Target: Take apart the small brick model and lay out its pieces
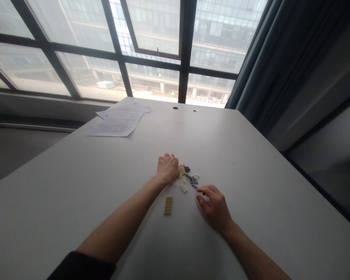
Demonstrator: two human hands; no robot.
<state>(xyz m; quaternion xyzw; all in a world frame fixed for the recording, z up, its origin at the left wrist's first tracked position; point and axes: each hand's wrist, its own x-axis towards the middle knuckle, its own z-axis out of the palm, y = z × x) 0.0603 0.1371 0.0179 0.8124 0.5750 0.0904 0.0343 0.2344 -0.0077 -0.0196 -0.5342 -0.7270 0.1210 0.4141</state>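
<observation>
Lying at mid-table: a loose pile of small toy bricks (189, 177), between the two hands.
Pile colours: a tan brick (183, 170) beside a dark grey piece (187, 169), lighter grey pieces (194, 181) to the right, white bricks (183, 189) at the near edge.
Tan plate (168, 206): flat on its own, nearer the wearer than the pile.
Left hand (168, 168): knuckles up at the pile's left edge, fingers curled under; whether they grasp a brick cannot be told.
Right hand (212, 204): thumb and fingers parted, nothing visible between them; fingertips just beside a grey piece, contact unclear.
Dark sleeve (83, 266): on the left forearm.
White table (105, 190): under everything, printed papers (119, 122) overlapping at its far left.
Beyond: black-framed window (184, 42), blue-grey curtain (265, 58) on the right.
</observation>
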